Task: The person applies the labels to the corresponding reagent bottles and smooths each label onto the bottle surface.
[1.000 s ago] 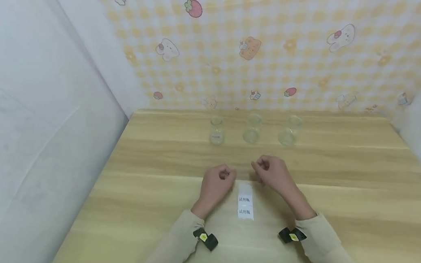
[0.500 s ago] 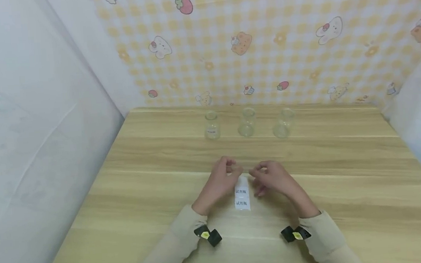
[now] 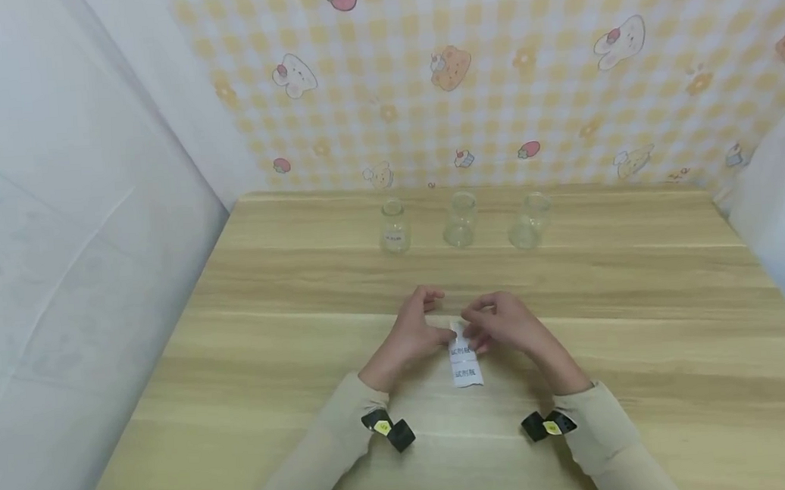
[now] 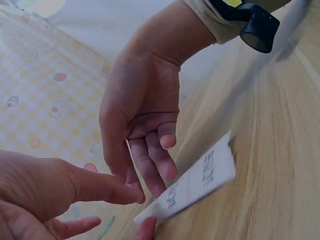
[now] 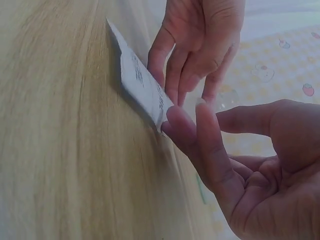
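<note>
A white label strip [image 3: 466,369] with two lines of dark characters lies on the wooden table, slightly tilted. My left hand [image 3: 412,335] is at its upper left, with the thumb near the strip's left edge and the other fingers spread away. On the other side, my right hand [image 3: 504,324] has its lower fingers over the strip's right edge, close to its upper end. In the right wrist view, fingertips of my right hand [image 5: 260,175] meet the strip's near end [image 5: 145,90]. My left hand [image 4: 55,190] shows no clear grip on it in the left wrist view.
Three clear glass bottles stand in a row toward the back: the left bottle [image 3: 394,230] has a small label, the middle bottle [image 3: 460,221] and right bottle [image 3: 529,224] show none. A yellow checked cloth [image 3: 381,86] covers the wall behind the table [image 3: 240,407].
The strip has shifted slightly right relative to my hands and turned a little. My left thumb has dropped toward its edge, apart from the fingers. My right fingers have come onto the strip.
</note>
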A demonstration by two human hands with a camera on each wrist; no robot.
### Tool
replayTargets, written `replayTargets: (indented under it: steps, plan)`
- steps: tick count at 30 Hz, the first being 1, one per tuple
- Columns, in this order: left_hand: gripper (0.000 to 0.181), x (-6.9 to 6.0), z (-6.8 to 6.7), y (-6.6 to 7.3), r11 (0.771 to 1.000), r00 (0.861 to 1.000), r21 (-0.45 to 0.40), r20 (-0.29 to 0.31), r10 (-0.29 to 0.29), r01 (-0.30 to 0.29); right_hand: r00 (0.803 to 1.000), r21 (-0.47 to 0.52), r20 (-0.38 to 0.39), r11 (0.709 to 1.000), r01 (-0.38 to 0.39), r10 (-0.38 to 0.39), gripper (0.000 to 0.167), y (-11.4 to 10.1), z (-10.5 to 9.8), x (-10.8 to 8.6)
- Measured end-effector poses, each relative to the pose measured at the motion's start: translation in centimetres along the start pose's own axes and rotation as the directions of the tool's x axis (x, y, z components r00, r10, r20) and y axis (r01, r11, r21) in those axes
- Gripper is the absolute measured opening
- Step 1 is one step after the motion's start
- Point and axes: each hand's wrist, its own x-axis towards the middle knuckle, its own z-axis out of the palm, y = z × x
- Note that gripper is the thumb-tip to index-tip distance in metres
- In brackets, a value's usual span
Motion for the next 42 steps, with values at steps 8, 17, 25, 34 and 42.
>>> replayTargets:
  steps: [8, 17, 25, 34, 42]
  plan:
    - [0.059, -0.2, -0.1, -0.1, 0.99, 0.985, 0.115, 0.159, 0.059, -0.078, 1.0, -0.015, 0.001, 1.0, -0.007, 0.007, 0.028, -0.1, 0.1, -0.1]
    - [0.036, -0.8, -0.5, 1.2, 0.964, 0.993, 0.256, 0.115, 0.041, -0.07, 0.998, -0.234, -0.054, 0.972, 0.028, -0.042, 0.027, -1.0, -0.7, -0.8]
    - [0.038, 0.3, 0.0, 0.8, 0.972, 0.992, -0.204, 0.065, -0.105, 0.117, 1.0, -0.098, 0.015, 0.995, -0.01, 0.012, 0.03, -1.1, -0.9, -0.9]
    - [0.052, 0.6, 0.6, -0.4, 0.992, 0.999, -0.126, 0.051, -0.013, 0.02, 0.999, -0.084, 0.041, 0.996, -0.007, 0.011, 0.027, -0.8, -1.0, -0.7]
    - [0.045, 0.6, 0.7, -0.5, 0.995, 0.987, -0.102, 0.16, -0.005, 0.021, 0.996, -0.193, 0.053, 0.978, 0.076, -0.067, 0.029, -0.4, -1.1, -0.6]
